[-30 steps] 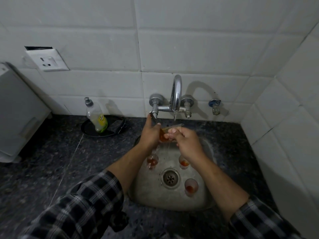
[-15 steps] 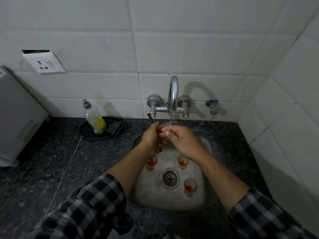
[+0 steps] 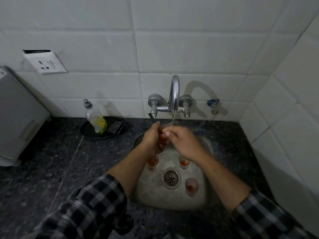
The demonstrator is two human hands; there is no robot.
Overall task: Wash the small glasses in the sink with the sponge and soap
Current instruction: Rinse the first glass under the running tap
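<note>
Fingers [image 3: 168,134] grip small glass [image 3: 162,138], mouth up, under tap [image 3: 174,94]

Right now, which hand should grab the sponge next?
Left, likely. The sponge and soap bottle sit on the tray left of the sink, nearer the left hand; the right hand would cross over the glass both hold.

Home kitchen: steel sink [image 3: 155,202], wall tap [image 3: 174,94], granite counter [image 3: 51,161], white tiles [image 3: 189,50].

Dark speckled counter [image 3: 43,169]: steel sink [image 3: 155,201] set in; black tray [image 3: 87,134] at back left; white box [image 3: 17,118], maybe appliance, far left edge.
</note>
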